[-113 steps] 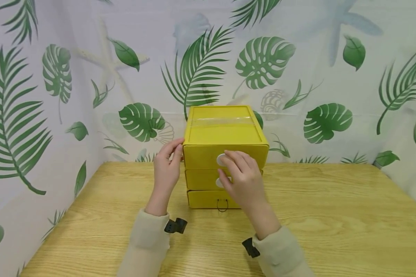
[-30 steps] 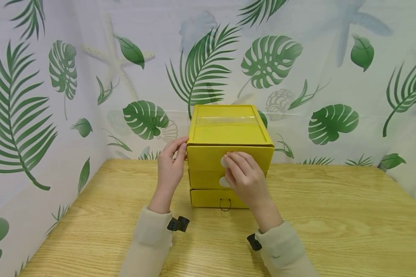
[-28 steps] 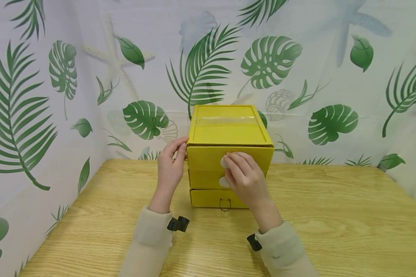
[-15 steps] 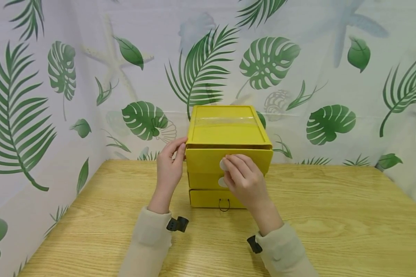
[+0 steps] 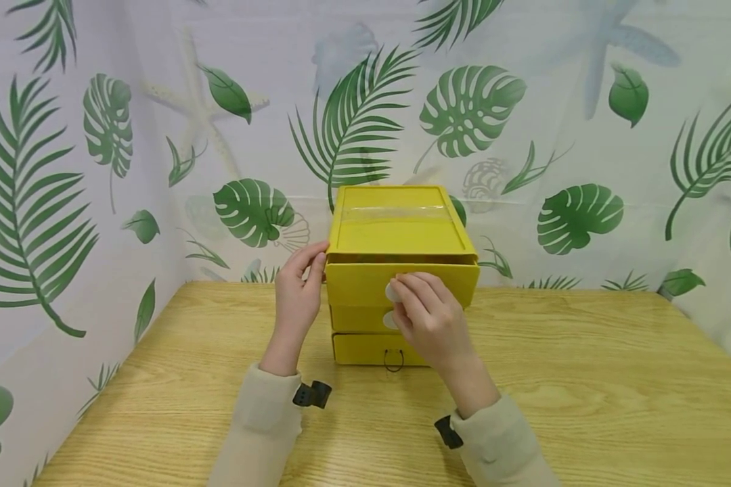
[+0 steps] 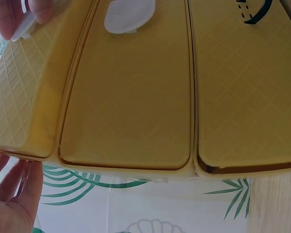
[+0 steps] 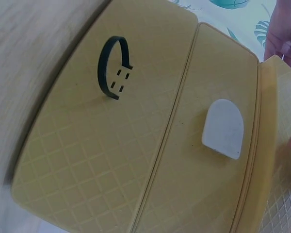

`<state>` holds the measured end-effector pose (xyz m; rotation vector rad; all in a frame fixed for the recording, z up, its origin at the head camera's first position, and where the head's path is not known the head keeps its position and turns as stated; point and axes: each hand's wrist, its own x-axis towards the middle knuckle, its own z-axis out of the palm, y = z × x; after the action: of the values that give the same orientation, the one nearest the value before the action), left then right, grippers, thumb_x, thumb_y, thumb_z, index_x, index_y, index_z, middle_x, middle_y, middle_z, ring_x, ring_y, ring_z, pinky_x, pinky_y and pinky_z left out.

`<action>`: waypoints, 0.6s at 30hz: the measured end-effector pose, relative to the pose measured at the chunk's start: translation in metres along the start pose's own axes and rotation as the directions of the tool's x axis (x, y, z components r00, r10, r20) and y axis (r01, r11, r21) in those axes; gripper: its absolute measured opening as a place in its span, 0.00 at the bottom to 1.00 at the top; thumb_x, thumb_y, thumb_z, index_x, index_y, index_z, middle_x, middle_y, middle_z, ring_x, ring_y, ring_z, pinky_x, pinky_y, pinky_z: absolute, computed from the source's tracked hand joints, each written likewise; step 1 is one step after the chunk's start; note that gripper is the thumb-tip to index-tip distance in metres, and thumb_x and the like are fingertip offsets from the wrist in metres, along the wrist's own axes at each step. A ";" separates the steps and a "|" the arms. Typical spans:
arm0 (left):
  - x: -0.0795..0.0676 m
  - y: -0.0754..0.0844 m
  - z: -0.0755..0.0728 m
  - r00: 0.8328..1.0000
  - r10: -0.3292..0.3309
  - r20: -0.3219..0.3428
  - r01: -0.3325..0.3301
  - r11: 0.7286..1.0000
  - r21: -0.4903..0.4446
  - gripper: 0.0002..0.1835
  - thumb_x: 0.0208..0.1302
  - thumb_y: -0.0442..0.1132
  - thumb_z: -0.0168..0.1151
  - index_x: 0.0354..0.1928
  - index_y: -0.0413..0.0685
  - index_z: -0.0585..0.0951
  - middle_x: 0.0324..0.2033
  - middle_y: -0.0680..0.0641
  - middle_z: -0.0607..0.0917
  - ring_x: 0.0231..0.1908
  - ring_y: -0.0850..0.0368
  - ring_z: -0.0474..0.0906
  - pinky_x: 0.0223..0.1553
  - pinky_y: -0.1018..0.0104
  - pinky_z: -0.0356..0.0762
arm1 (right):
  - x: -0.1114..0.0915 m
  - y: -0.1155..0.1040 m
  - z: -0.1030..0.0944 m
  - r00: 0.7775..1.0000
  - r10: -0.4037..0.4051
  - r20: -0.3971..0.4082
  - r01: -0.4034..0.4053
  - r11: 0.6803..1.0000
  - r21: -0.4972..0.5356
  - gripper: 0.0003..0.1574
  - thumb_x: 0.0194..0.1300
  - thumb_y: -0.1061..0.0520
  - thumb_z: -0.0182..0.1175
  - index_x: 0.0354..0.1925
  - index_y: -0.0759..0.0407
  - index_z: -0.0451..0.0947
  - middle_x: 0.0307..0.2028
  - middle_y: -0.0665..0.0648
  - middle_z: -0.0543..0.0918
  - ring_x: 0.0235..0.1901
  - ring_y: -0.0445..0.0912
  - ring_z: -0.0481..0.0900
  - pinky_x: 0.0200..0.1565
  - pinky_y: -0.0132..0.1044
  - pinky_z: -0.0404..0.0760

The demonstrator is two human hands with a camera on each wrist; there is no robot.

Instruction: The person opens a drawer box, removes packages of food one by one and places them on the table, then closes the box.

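Note:
A small yellow drawer unit (image 5: 396, 233) stands on the table, three drawers high. The top drawer (image 5: 359, 284) sits slightly out, with a dark gap above its front. My right hand (image 5: 435, 318) pinches the white pull tab (image 5: 392, 291) of that drawer; in the left wrist view the same tab (image 6: 23, 26) shows between the fingertips. My left hand (image 5: 298, 291) steadies the unit's upper left side, its fingertips (image 6: 31, 182) against the side wall. A second white tab (image 7: 224, 128) is on the middle drawer, and the bottom drawer (image 5: 356, 348) carries a black loop handle (image 7: 106, 65).
The wooden table (image 5: 585, 379) extends to both sides of the unit and in front of it. Behind stands a white leaf-printed backdrop (image 5: 396, 135). Clear tape (image 5: 396, 212) crosses the unit's top. Black straps (image 5: 312, 393) are on both wrists.
The top drawer has come forward from closed to a little way out, the right hand drawing its tab toward me. The left hand stays at the unit's side.

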<state>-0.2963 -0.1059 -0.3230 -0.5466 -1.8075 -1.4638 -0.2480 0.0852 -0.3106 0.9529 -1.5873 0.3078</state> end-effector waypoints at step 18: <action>0.000 0.034 -0.005 1.000 0.000 0.005 0.000 0.997 0.075 0.13 0.54 0.39 0.47 0.39 0.41 0.75 0.35 0.48 0.75 0.32 0.60 0.70 0.21 0.73 0.72 | 0.001 -0.006 -0.008 1.000 -0.008 -0.006 0.008 1.000 -0.001 0.13 0.45 0.64 0.51 0.31 0.70 0.74 0.30 0.61 0.75 0.31 0.52 0.70 0.34 0.36 0.71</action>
<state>-0.2705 -0.1017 -0.3003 -0.5133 -1.8580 -1.3897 -0.2378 0.0861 -0.3096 0.9566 -1.5778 0.3042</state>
